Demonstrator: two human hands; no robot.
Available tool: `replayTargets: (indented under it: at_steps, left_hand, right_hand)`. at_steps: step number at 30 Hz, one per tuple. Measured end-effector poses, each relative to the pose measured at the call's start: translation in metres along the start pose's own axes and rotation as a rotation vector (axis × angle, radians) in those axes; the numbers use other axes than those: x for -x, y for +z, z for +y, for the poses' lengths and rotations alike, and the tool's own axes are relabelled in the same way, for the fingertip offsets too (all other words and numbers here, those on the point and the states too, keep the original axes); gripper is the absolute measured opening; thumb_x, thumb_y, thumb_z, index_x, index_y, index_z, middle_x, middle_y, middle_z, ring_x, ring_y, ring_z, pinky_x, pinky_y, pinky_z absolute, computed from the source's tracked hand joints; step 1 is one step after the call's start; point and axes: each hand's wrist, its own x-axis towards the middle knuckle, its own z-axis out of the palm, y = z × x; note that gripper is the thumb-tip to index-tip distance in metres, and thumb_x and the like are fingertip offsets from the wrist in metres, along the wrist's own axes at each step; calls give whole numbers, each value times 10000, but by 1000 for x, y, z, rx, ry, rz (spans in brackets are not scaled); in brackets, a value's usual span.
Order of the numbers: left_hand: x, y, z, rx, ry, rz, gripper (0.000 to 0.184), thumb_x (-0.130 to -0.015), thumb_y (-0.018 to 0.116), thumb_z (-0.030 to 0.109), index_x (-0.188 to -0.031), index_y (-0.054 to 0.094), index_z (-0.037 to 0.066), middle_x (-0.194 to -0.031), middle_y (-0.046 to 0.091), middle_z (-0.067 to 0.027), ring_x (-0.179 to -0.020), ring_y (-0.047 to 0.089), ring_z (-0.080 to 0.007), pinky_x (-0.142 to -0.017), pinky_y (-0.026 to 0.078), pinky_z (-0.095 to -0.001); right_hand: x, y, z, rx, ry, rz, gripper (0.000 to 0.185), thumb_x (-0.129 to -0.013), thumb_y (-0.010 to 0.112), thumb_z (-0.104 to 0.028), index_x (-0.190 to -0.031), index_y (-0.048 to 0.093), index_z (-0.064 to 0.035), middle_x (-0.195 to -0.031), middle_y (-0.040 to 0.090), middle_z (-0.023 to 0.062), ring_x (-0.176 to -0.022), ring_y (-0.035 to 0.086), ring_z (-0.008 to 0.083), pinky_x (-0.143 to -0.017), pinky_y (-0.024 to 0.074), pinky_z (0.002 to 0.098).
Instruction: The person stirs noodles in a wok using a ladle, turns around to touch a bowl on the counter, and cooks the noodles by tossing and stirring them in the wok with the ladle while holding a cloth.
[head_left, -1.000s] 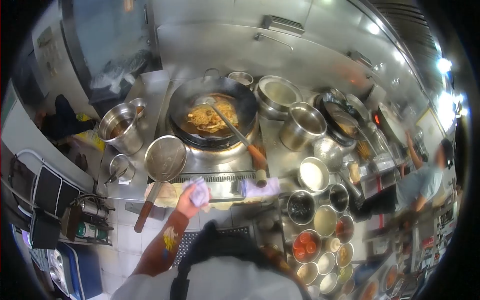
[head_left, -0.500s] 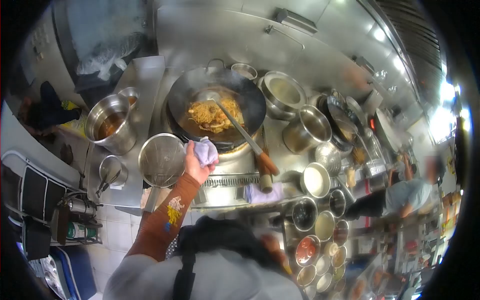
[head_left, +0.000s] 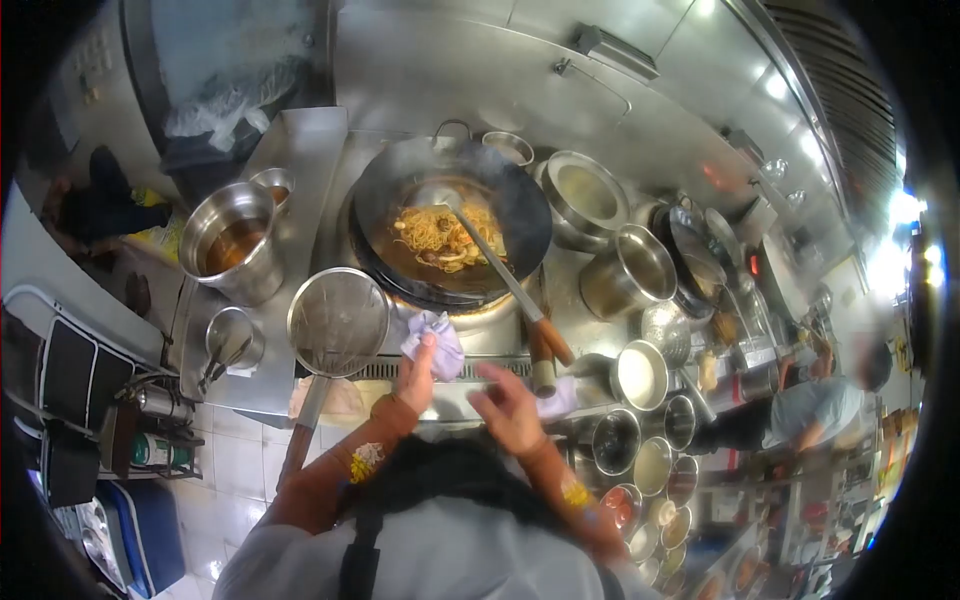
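Observation:
My left hand (head_left: 416, 376) grips a bunched lavender cloth (head_left: 437, 345) in front of the stove. To its right, my right hand (head_left: 512, 410) is empty, slightly blurred, with its fingers apart. Beyond both hands sits a dark wok (head_left: 370, 215) with noodles (head_left: 450, 238) steaming in it. A ladle (head_left: 497, 262) rests in the wok, its wooden handle leaning out over the near right rim. A round wire strainer (head_left: 338, 315) lies left of my left hand. Another lavender cloth (head_left: 562, 398) is at the stove's front edge, partly behind my right hand.
On the left counter stand a steel pot of brown liquid (head_left: 235, 245) and a small pot with utensils (head_left: 232, 340). A tall steel pot (head_left: 628, 275) stands right of the wok. Several ingredient containers (head_left: 652, 465) line the right side. Another person (head_left: 815, 410) stands farther right.
My left hand with the cloth has moved away from the wok's near rim, toward my body. My right hand has come up into view from the lower right. The view has shifted slightly.

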Motion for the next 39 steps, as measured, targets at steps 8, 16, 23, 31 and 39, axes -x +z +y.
replayTargets:
  at_steps: [8, 16, 23, 31, 39]
  left_hand:
    - [-4, 3, 6, 102, -50, 142, 412, -948, 471, 433, -1182, 501, 94, -1067, 577, -67, -1010, 564, -175, -834, 472, -346]
    - [-65, 31, 31, 437, -312, 42, 316, -888, 602, 384, -1136, 547, 196, -1026, 613, -1, -971, 564, -147, -774, 479, -354]
    - [-102, 46, 30, 414, -669, 97, 311, -802, 661, 415, -946, 600, 146, -900, 610, -49, -769, 574, -239, -614, 496, -350]
    - [-116, 32, 14, 268, -608, 84, 188, -789, 585, 253, -891, 607, 96, -756, 613, -58, -622, 576, -206, -485, 416, -312]
    - [-112, 34, 11, 218, -570, 123, 209, -822, 560, 284, -943, 588, 116, -776, 616, -59, -625, 580, -209, -483, 400, -318]
  right_hand:
    - [-94, 34, -15, 149, 42, -275, 315, -735, 680, -218, -915, 622, 35, -749, 644, 102, -689, 608, 156, -635, 482, 304]
    - [-151, 0, -13, 302, -175, -55, 299, -753, 659, -231, -956, 637, -12, -823, 657, 145, -759, 640, 250, -697, 502, 344]
    - [-142, -78, 17, 1001, -48, -41, 549, -767, 625, -153, -1296, 491, -89, -1204, 542, 216, -981, 579, 393, -863, 472, 447]
    - [-71, -91, -6, 301, -11, -45, 577, -815, 571, -81, -1349, 388, 37, -1098, 599, 223, -936, 624, 263, -786, 494, 355]
    - [-132, -84, 56, 326, -38, 150, 568, -808, 557, -51, -1336, 385, 69, -710, 604, 68, -529, 545, 129, -476, 450, 288]
